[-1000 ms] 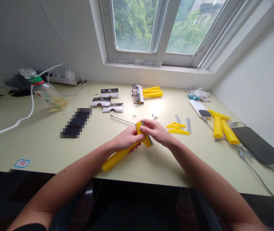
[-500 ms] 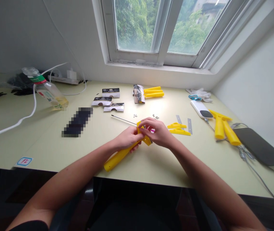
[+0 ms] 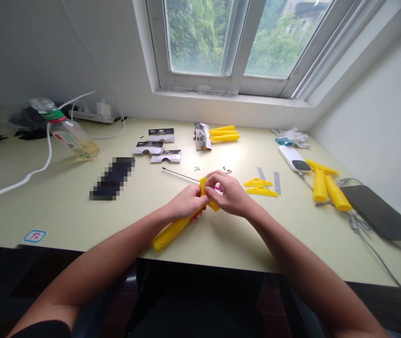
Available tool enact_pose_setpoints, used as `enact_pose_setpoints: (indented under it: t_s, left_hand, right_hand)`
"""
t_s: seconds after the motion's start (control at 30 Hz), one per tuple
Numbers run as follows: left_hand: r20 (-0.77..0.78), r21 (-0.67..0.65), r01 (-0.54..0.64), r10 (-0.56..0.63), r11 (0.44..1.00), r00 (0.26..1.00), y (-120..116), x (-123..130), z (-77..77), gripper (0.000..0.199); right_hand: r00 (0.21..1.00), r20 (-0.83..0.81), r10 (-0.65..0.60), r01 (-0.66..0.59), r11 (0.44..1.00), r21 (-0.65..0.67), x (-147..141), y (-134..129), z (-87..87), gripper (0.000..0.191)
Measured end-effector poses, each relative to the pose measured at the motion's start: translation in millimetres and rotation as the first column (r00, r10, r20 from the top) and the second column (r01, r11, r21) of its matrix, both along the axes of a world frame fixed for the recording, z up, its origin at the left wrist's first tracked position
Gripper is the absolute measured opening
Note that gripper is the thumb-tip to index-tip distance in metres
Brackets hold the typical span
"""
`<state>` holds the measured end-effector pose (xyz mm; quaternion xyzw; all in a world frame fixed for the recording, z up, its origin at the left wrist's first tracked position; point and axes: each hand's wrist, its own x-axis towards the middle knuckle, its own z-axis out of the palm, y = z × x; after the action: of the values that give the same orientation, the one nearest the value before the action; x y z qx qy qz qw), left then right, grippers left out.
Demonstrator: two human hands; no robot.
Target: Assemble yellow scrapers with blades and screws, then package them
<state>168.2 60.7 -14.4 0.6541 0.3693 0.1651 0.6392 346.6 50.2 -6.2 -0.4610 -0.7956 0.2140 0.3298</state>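
My left hand (image 3: 188, 202) is closed around the neck of a yellow scraper (image 3: 174, 232), whose handle slants down toward the desk's front edge. My right hand (image 3: 229, 193) pinches with thumb and forefinger at the scraper's wide head; anything small between the fingertips is hidden. Behind both hands lies a screwdriver (image 3: 181, 174), its handle mostly covered by my right hand. Two small groups of metal parts, screws (image 3: 227, 170) and nuts (image 3: 197, 168), lie beyond. To the right are two yellow clamp plates (image 3: 261, 191) and flat metal blades (image 3: 277, 183).
Cardboard sleeves (image 3: 147, 148) and packaged yellow scrapers (image 3: 224, 134) lie toward the window. On the right are more yellow scrapers (image 3: 330, 188), a white power bank (image 3: 293, 158), gloves (image 3: 295, 137), cables and a dark flat device (image 3: 385, 211). A bottle (image 3: 75, 138) leans at the left.
My right fingers have curled into a tighter pinch at the scraper head. The left hand keeps its hold, and the view has shifted very slightly.
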Motion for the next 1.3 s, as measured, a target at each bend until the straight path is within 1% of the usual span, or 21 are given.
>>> enact_pose_setpoints:
  t_s: [0.13,0.23,0.3,0.4,0.47,0.5,0.63,0.77,0.83,0.9,0.97,1.03,1.17,1.3]
  left_hand:
    - [-0.005,0.052,0.002,-0.001,0.999,1.000,0.8,-0.9,-0.2,0.033]
    - [-0.006,0.054,-0.004,0.005,0.999,1.000,0.6,-1.5,-0.1,0.033]
    - [-0.012,0.052,-0.006,0.007,0.999,1.000,-0.1,-1.9,0.3,0.035]
    - [-0.026,0.053,0.000,0.002,0.999,1.000,-1.3,-2.3,1.8,0.035]
    - [-0.035,0.059,0.004,-0.002,0.998,0.999,-1.8,-2.6,2.8,0.035]
    - [-0.040,0.062,0.005,-0.002,0.998,0.999,-2.0,-2.7,3.1,0.035]
    - [-0.056,0.074,0.012,-0.007,0.997,0.998,-2.2,-2.8,2.5,0.038]
    - [-0.032,0.068,0.006,-0.003,0.998,0.999,-2.4,-2.2,1.9,0.039]
    - [0.000,0.047,-0.008,0.008,0.999,1.000,-2.5,-1.8,2.8,0.038]
    - [0.040,0.001,-0.013,0.013,1.000,0.999,-2.4,-1.6,4.0,0.037]
    - [0.072,-0.055,-0.006,0.010,0.998,0.997,-2.2,-1.4,5.1,0.036]
    - [0.089,-0.104,0.003,0.006,0.995,0.996,-1.8,-1.5,5.9,0.034]
    - [0.114,-0.164,0.012,0.006,0.986,0.993,-1.1,-1.9,7.5,0.027]
    - [0.116,-0.178,0.005,0.016,0.984,0.993,-1.1,-2.2,8.9,0.026]
  right_hand:
    - [0.994,-0.090,-0.059,0.054,0.997,-0.055,-3.5,-2.4,1.8,0.006]
    - [0.978,-0.181,-0.101,0.072,0.984,-0.163,-3.4,-1.5,-0.1,0.004]
    - [0.953,-0.285,-0.101,0.025,0.966,-0.256,-2.1,0.6,-2.3,0.011]
    - [0.885,-0.462,-0.060,-0.131,0.920,-0.369,0.6,4.1,-4.4,0.023]
    - [0.862,-0.506,-0.044,-0.192,0.895,-0.403,1.5,4.8,-4.2,0.028]
    - [0.865,-0.500,-0.044,-0.190,0.894,-0.407,1.5,4.4,-3.8,0.030]
    - [0.909,-0.414,-0.050,-0.114,0.925,-0.363,-0.8,0.4,-3.5,0.034]
    - [0.923,-0.384,-0.020,-0.109,0.944,-0.312,-3.8,-2.5,-5.6,0.033]
    - [0.941,-0.338,-0.012,-0.075,0.967,-0.243,-5.3,-3.3,-5.4,0.029]
    - [0.964,-0.264,-0.011,-0.024,0.991,-0.129,-6.4,-4.1,-4.1,0.023]
    - [0.980,-0.200,-0.005,0.001,1.000,-0.022,-6.7,-4.6,-2.7,0.017]
    - [0.987,-0.163,0.017,-0.012,0.999,0.035,-6.1,-4.6,-2.0,0.016]
    - [0.988,-0.147,0.042,-0.033,0.997,0.067,-3.9,-3.2,-1.9,0.017]
    - [0.985,-0.168,0.040,-0.036,0.999,0.026,-2.4,-1.1,-1.0,0.013]
